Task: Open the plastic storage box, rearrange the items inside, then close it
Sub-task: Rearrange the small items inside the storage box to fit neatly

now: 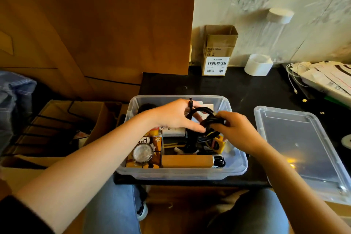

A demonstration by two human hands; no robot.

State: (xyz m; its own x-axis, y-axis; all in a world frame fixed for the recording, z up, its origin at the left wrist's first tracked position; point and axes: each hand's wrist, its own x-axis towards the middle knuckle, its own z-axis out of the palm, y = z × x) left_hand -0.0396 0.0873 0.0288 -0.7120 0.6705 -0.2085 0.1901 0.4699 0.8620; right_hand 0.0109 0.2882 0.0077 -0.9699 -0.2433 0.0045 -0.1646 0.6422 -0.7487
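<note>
The clear plastic storage box [235,169] stands open on the black table's front edge, full of small items. Its clear lid [302,150] lies flat to the right of it. Over the box, my left hand [174,115] and my right hand [237,131] both hold a coiled black cable [201,111]; its plug tip sticks up past my left fingers. Below lie a tan oblong case [187,161], an orange patterned box [155,150] with a round clear piece [142,153] on it, a yellow item [218,144] and more cables.
A brown cardboard carton [218,51] and a white roll [258,64] stand at the table's back by the wall. Papers and a white cable [322,80] lie at the far right. An open cardboard box with a black wire rack [62,119] sits on the left.
</note>
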